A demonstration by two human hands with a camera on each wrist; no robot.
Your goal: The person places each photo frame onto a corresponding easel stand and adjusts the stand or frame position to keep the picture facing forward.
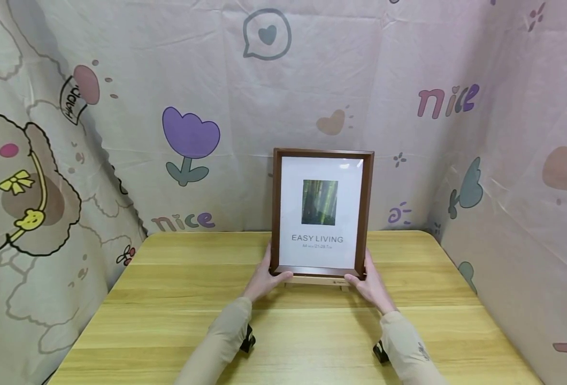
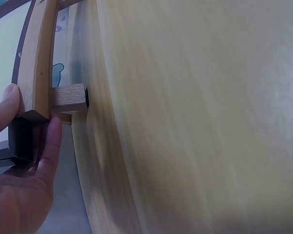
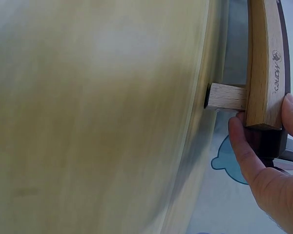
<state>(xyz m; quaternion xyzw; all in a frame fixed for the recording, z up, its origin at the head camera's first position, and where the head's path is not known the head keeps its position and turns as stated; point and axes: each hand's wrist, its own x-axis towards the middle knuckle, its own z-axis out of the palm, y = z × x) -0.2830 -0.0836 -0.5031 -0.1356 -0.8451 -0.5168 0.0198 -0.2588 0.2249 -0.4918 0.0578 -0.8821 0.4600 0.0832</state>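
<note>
A brown picture frame (image 1: 276, 214) with a white "EASY LIVING" sheet and a small forest photo stands upright on a wooden easel (image 1: 319, 280). My left hand (image 1: 261, 275) grips its lower left corner, the thumb over the front. At the lower right corner my right hand (image 1: 371, 283) holds it the same way. In the left wrist view, the easel's ledge (image 2: 36, 73) lies along the frame's bottom edge, with fingertips right at its end. A printed mark shows on the ledge (image 3: 264, 63) in the right wrist view, above a short easel leg (image 3: 226, 96).
The easel stands toward the back of a light wood table (image 1: 177, 310). Behind it hangs a cloth backdrop (image 1: 245, 96) printed with flowers and words, which also runs along both sides. Dark wrist devices (image 1: 247, 339) sit under both forearms.
</note>
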